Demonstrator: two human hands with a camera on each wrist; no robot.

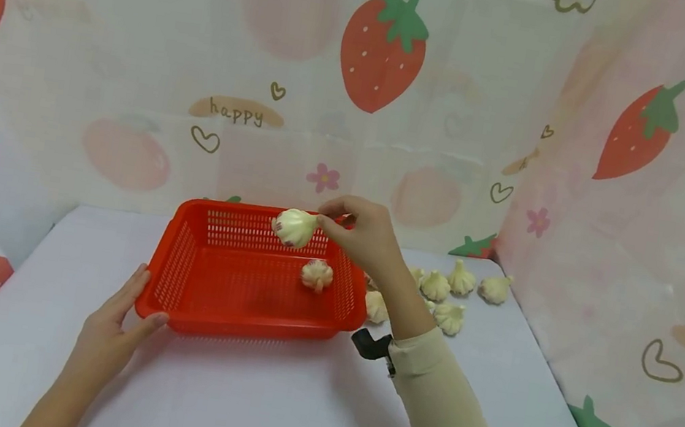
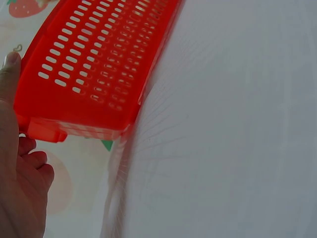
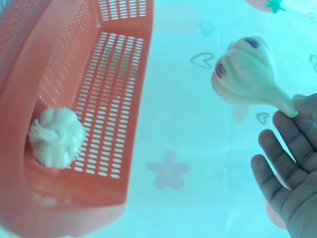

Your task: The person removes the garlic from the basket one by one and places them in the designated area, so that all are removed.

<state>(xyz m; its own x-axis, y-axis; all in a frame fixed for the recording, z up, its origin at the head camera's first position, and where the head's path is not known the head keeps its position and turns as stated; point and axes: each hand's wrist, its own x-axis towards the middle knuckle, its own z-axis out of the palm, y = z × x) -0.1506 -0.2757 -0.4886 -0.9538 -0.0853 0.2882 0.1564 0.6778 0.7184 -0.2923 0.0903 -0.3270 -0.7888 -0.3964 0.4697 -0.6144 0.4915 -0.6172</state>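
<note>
My right hand pinches a white garlic bulb by its stem, above the back part of a red plastic basket. The right wrist view shows that garlic bulb hanging from thumb and fingertip, with purple marks on its base. A second garlic bulb lies inside the basket, toward the right end. My left hand grips the basket's left end. In the left wrist view, the thumb of the left hand lies against the basket's wall, with the other fingers curled near a tab on its rim.
Several more garlic bulbs lie on the white table to the right of the basket, partly hidden by my right forearm. A strawberry-patterned curtain stands behind the table and along its sides. A black device sits at my right wrist.
</note>
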